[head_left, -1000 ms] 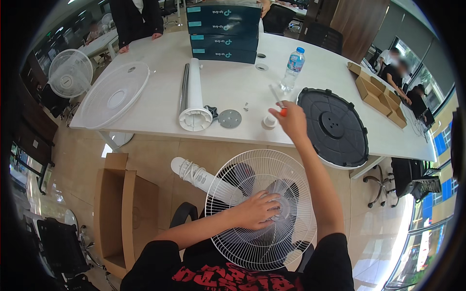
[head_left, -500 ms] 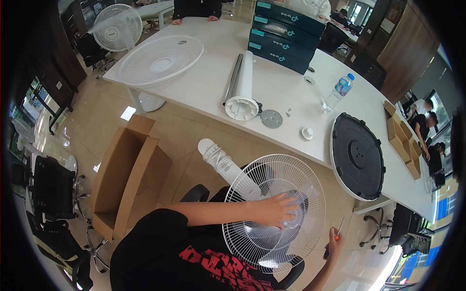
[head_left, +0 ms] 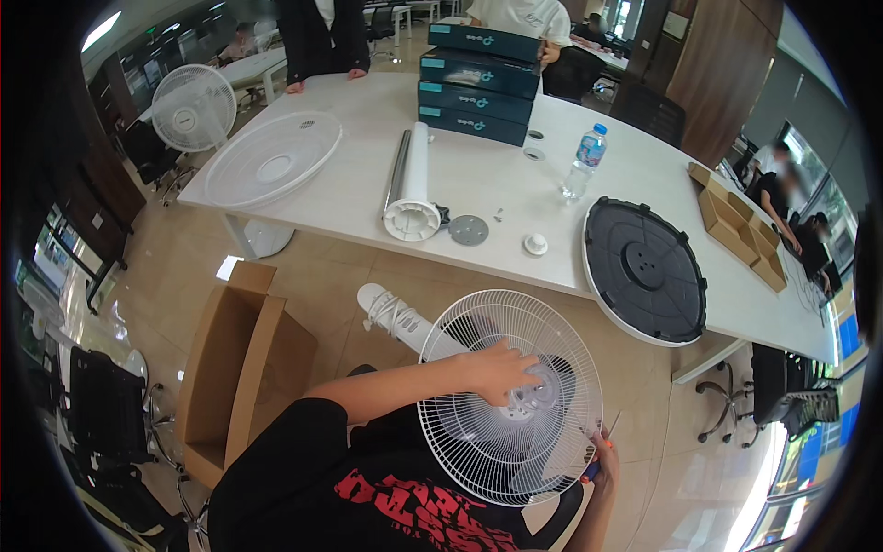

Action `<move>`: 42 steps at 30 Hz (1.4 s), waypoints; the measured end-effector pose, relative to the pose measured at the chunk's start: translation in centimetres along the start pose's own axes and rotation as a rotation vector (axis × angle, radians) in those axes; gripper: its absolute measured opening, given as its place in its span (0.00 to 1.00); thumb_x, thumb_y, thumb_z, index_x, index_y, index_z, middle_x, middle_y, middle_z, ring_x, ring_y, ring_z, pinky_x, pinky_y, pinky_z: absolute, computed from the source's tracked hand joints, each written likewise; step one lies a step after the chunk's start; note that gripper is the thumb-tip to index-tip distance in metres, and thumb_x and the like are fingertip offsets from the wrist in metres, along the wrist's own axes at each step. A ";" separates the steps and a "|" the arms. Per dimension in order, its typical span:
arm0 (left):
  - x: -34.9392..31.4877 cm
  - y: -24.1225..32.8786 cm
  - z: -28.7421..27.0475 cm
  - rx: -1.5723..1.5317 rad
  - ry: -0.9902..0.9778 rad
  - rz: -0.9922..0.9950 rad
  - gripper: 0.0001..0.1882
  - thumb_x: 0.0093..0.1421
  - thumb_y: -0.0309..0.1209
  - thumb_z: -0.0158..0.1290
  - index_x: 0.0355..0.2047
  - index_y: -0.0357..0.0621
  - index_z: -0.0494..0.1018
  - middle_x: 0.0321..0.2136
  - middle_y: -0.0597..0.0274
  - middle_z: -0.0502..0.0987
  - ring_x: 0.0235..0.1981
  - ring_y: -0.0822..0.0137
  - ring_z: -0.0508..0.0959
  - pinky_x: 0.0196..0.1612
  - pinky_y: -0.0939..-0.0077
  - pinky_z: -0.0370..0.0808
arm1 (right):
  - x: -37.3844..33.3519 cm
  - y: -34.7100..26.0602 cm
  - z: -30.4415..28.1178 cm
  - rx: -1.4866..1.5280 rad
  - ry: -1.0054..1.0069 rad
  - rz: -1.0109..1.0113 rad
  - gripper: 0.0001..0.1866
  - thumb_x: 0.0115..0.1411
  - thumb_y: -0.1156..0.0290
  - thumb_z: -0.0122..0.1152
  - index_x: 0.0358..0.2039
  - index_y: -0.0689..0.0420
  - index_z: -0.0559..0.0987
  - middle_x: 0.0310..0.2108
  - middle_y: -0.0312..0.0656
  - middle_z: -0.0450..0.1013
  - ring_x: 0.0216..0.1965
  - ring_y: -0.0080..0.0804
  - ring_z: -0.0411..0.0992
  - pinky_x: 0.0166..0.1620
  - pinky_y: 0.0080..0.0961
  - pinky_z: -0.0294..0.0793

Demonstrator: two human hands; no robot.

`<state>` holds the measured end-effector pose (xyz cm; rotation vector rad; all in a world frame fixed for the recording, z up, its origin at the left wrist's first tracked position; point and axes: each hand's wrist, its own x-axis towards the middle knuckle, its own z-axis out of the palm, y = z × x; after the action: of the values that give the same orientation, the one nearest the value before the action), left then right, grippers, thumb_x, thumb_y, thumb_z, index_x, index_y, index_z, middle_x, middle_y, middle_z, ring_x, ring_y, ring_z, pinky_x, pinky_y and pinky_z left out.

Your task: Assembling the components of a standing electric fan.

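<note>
A white fan head with a round wire grille [head_left: 441,446] lies tilted over my lap. Its stem [head_left: 395,317], wound with a white cord, points away to the upper left. Clear blades sit inside the grille around a clear hub [head_left: 532,394]. Reaching in over the grille from the left, my left hand [head_left: 497,371] has its thumb and bent fingers on the hub's left side; some fingertips are hard to make out. My right hand [head_left: 603,465] is closed around a screwdriver [head_left: 590,473] with a blue and orange handle, beside the grille's right rim.
On the white table [head_left: 340,221] are a white pole [head_left: 416,175], a metal tube [head_left: 397,179], a grey disc [head_left: 469,230], a white knob [head_left: 535,244], a bottle [head_left: 585,164], stacked boxes [head_left: 478,97] and a round base [head_left: 644,271]. An open carton [head_left: 262,368] stands at left.
My right hand with the screwdriver has come in to the grille's right rim. My left hand has shifted from over the hub to its left side. The view has tilted up.
</note>
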<state>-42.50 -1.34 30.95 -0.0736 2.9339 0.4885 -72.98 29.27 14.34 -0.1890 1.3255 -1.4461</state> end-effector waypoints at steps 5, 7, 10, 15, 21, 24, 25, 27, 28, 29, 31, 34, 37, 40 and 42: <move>1.7 -1.1 -2.4 -0.101 -0.217 0.042 0.47 0.49 0.36 0.67 0.70 0.56 0.60 0.63 0.45 0.62 0.48 0.46 0.79 0.56 0.50 0.72 | -1.9 -0.9 4.7 0.075 -0.044 -0.051 0.38 0.63 0.77 0.58 0.73 0.58 0.59 0.58 0.55 0.76 0.32 0.26 0.78 0.35 0.22 0.81; 2.5 -1.5 -1.4 -0.225 -0.202 0.092 0.51 0.49 0.36 0.67 0.72 0.57 0.56 0.63 0.44 0.62 0.47 0.44 0.80 0.55 0.52 0.74 | -2.5 -0.6 4.6 0.101 0.001 -0.074 0.39 0.62 0.79 0.56 0.74 0.58 0.58 0.58 0.56 0.76 0.40 0.32 0.82 0.42 0.26 0.84; 3.1 -1.9 -0.2 -0.365 -0.171 0.157 0.55 0.49 0.36 0.68 0.75 0.57 0.52 0.64 0.43 0.61 0.49 0.41 0.80 0.55 0.55 0.76 | -2.1 0.7 3.0 0.116 -0.033 -0.086 0.38 0.62 0.79 0.55 0.73 0.56 0.59 0.57 0.58 0.76 0.55 0.44 0.78 0.58 0.36 0.81; 2.9 -2.6 1.8 -0.434 -0.042 0.221 0.55 0.49 0.35 0.67 0.76 0.57 0.52 0.64 0.42 0.61 0.53 0.40 0.77 0.57 0.56 0.76 | -1.7 1.3 1.8 0.109 -0.042 -0.083 0.39 0.62 0.78 0.57 0.74 0.56 0.59 0.56 0.56 0.77 0.52 0.40 0.80 0.54 0.33 0.82; 2.8 -0.6 -2.3 -0.428 0.041 0.171 0.53 0.50 0.35 0.66 0.75 0.56 0.54 0.65 0.42 0.60 0.56 0.41 0.76 0.57 0.55 0.76 | -2.9 0.6 4.2 0.178 0.032 -0.090 0.41 0.61 0.78 0.58 0.74 0.55 0.57 0.55 0.55 0.78 0.49 0.39 0.80 0.52 0.35 0.83; 1.3 1.7 -7.9 -0.413 0.036 0.216 0.51 0.52 0.33 0.65 0.75 0.54 0.53 0.67 0.44 0.59 0.56 0.42 0.76 0.57 0.53 0.76 | -3.2 0.8 3.9 0.164 0.011 -0.120 0.42 0.59 0.77 0.59 0.74 0.56 0.57 0.56 0.57 0.77 0.51 0.43 0.79 0.53 0.39 0.82; 0.4 2.1 -9.4 -0.416 0.045 0.203 0.51 0.52 0.33 0.65 0.75 0.54 0.53 0.67 0.44 0.59 0.56 0.42 0.76 0.57 0.53 0.76 | -3.1 0.6 3.6 0.139 -0.027 -0.142 0.43 0.58 0.77 0.60 0.74 0.56 0.57 0.56 0.57 0.76 0.52 0.45 0.78 0.53 0.40 0.82; -1.1 2.1 -11.0 -0.457 0.160 0.214 0.51 0.52 0.32 0.65 0.75 0.53 0.54 0.67 0.45 0.59 0.58 0.45 0.75 0.57 0.52 0.76 | -2.9 0.4 3.2 0.050 -0.003 -0.065 0.45 0.56 0.76 0.60 0.75 0.56 0.56 0.58 0.59 0.74 0.53 0.47 0.78 0.53 0.41 0.82; -1.7 1.5 -11.5 -0.457 0.166 0.214 0.51 0.52 0.32 0.65 0.75 0.53 0.54 0.67 0.45 0.59 0.58 0.45 0.75 0.57 0.52 0.76 | -2.6 1.0 3.0 0.023 0.028 -0.078 0.45 0.57 0.77 0.58 0.75 0.56 0.55 0.58 0.59 0.74 0.53 0.47 0.78 0.52 0.41 0.82; -2.8 0.8 -12.1 -0.409 0.280 0.232 0.51 0.52 0.31 0.66 0.74 0.53 0.54 0.67 0.46 0.59 0.58 0.47 0.74 0.56 0.54 0.77 | -2.4 1.6 2.7 -0.002 0.059 -0.091 0.45 0.57 0.77 0.56 0.75 0.55 0.55 0.57 0.59 0.75 0.52 0.47 0.78 0.52 0.42 0.82; -5.9 -0.1 -13.8 -0.399 0.378 0.081 0.49 0.52 0.30 0.67 0.73 0.52 0.57 0.66 0.48 0.59 0.59 0.51 0.73 0.54 0.60 0.78 | -3.2 0.9 3.4 0.030 0.081 -0.090 0.42 0.59 0.77 0.56 0.75 0.51 0.59 0.54 0.49 0.79 0.28 0.16 0.75 0.26 0.14 0.72; -11.4 -2.8 -16.0 -0.415 0.440 -0.189 0.47 0.53 0.32 0.69 0.72 0.50 0.60 0.63 0.51 0.61 0.58 0.56 0.72 0.53 0.69 0.79 | -2.7 2.2 1.5 0.141 0.013 -0.094 0.41 0.59 0.78 0.54 0.75 0.52 0.59 0.54 0.51 0.79 0.28 0.22 0.76 0.26 0.16 0.73; -15.2 -8.4 -17.5 -0.430 0.478 -0.347 0.47 0.53 0.34 0.69 0.72 0.50 0.61 0.62 0.51 0.61 0.57 0.58 0.72 0.54 0.70 0.78 | -3.7 0.4 3.9 0.140 0.077 -0.066 0.42 0.59 0.79 0.54 0.75 0.51 0.57 0.54 0.54 0.79 0.25 0.19 0.74 0.25 0.14 0.73; -15.1 -16.6 -18.4 -0.240 0.618 -0.406 0.47 0.51 0.38 0.72 0.70 0.51 0.64 0.56 0.45 0.68 0.50 0.55 0.77 0.49 0.67 0.79 | -3.0 0.8 2.3 0.158 0.006 -0.056 0.42 0.60 0.79 0.54 0.75 0.49 0.57 0.55 0.54 0.78 0.21 0.15 0.69 0.23 0.12 0.70; -13.1 -21.0 -20.4 -0.159 0.581 -0.478 0.45 0.51 0.40 0.71 0.68 0.52 0.66 0.56 0.42 0.69 0.53 0.52 0.77 0.52 0.64 0.78 | -2.4 1.4 1.8 0.156 0.019 -0.055 0.42 0.60 0.79 0.54 0.75 0.48 0.56 0.55 0.54 0.77 0.20 0.14 0.67 0.22 0.12 0.69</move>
<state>-31.20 -27.54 45.50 -1.0737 3.2266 0.7098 -69.97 30.37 15.17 -0.1100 1.2249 -1.5944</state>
